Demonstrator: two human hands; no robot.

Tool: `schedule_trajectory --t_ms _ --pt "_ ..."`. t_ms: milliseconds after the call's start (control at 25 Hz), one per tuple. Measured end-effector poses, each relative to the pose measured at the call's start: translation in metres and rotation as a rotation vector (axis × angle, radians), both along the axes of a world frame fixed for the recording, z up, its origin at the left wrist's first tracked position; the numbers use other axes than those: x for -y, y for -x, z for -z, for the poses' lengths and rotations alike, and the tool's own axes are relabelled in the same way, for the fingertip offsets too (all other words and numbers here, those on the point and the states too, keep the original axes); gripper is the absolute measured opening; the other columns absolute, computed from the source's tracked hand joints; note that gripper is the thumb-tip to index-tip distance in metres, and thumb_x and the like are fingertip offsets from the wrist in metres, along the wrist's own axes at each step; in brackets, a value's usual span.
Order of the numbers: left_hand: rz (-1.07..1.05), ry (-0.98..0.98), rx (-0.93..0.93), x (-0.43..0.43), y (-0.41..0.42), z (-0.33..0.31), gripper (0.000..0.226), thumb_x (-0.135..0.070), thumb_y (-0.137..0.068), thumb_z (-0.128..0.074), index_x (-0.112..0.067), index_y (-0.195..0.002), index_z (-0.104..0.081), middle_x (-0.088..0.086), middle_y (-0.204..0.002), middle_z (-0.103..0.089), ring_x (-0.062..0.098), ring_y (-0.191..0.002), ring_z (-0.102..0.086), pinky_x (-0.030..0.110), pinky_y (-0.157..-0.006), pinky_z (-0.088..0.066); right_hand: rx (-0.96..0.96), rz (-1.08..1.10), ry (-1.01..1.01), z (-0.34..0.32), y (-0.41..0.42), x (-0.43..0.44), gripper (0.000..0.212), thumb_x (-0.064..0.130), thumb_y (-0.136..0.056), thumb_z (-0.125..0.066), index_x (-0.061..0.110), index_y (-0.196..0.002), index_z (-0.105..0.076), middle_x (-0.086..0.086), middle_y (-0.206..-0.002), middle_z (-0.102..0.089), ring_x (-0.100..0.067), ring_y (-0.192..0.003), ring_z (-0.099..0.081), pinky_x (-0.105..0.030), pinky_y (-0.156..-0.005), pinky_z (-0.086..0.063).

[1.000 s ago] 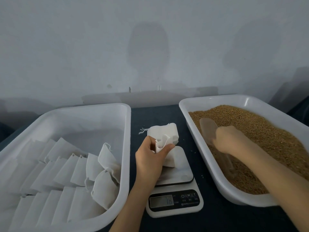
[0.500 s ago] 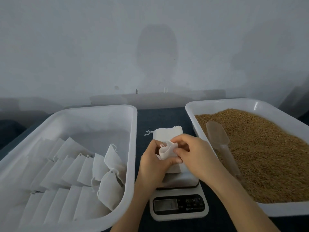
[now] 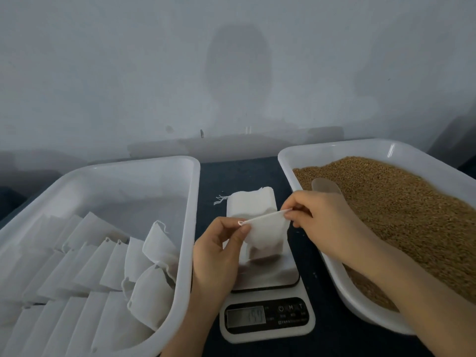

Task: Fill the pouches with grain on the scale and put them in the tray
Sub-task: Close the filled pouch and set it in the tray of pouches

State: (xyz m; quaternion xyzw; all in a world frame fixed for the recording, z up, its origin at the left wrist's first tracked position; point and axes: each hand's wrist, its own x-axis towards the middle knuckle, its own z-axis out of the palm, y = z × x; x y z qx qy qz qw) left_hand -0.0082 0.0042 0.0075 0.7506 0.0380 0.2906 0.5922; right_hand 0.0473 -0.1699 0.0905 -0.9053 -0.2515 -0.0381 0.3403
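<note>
A small white pouch [image 3: 266, 234] stands on the steel plate of the scale [image 3: 268, 276]. My left hand [image 3: 219, 249] pinches its top left corner, and my right hand [image 3: 323, 222] pinches the top right corner, so the mouth is stretched flat between them. A stack of empty white pouches [image 3: 251, 204] lies just behind the scale. On the left, the white tray [image 3: 192, 202] holds rows of filled pouches [image 3: 103, 269]. The right-hand tray [image 3: 288, 173] is full of brown grain [image 3: 401, 210], with a clear scoop [image 3: 325, 186] lying in it behind my right hand.
The scale's display [image 3: 246, 316] faces me at the front edge. Both trays flank the scale closely on a dark tabletop [image 3: 239, 173]. A grey wall rises right behind the table.
My right hand let go of the scoop in the grain and came over to the pouch. Both hands now pull the pouch mouth out flat.
</note>
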Motion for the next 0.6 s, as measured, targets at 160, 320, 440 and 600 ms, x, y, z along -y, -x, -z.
schedule_trajectory --t_ms 160,320,440,600 --pt "-0.103 -0.053 0.0 0.003 -0.001 0.003 0.014 -0.025 -0.09 -0.063 -0.037 -0.085 -0.065 -0.022 -0.085 -0.068 0.001 -0.084 -0.064 0.008 -0.072 -0.048 0.073 -0.026 -0.036 0.01 0.0 0.001 0.009 0.016 -0.089 -0.062 0.02 -0.091 -0.069 0.023 -0.066 -0.053 0.01 -0.068 -0.055 -0.006 -0.064 -0.043" --pt "-0.118 -0.067 -0.03 0.003 0.0 0.006 0.009 -0.028 -0.092 -0.059 -0.036 -0.089 -0.062 -0.024 -0.087 -0.066 0.0 -0.084 -0.063 0.01 -0.072 -0.047 0.103 -0.049 0.026 0.015 -0.001 0.0 0.01 0.016 -0.09 -0.061 0.019 -0.097 -0.069 0.019 -0.076 -0.057 0.003 -0.072 -0.054 -0.008 -0.064 -0.038" --pt "-0.089 -0.009 -0.05 0.004 0.0 0.006 0.007 -0.03 -0.093 -0.056 -0.035 -0.093 -0.062 -0.022 -0.09 -0.068 0.001 -0.086 -0.063 0.011 -0.073 -0.047 0.104 -0.048 0.033 0.017 -0.001 0.0 0.015 0.014 -0.091 -0.06 0.018 -0.103 -0.067 0.01 -0.086 -0.062 -0.004 -0.081 -0.057 -0.008 -0.069 -0.04" --pt "-0.081 0.014 -0.06 0.003 0.001 0.005 0.004 -0.041 -0.09 -0.058 -0.039 -0.093 -0.061 -0.023 -0.09 -0.068 0.003 -0.088 -0.064 0.021 -0.076 -0.049 0.097 -0.044 0.002 0.018 -0.001 0.0 0.018 0.012 -0.091 -0.059 0.018 -0.106 -0.067 0.016 -0.081 -0.057 0.006 -0.074 -0.054 -0.004 -0.069 -0.039"
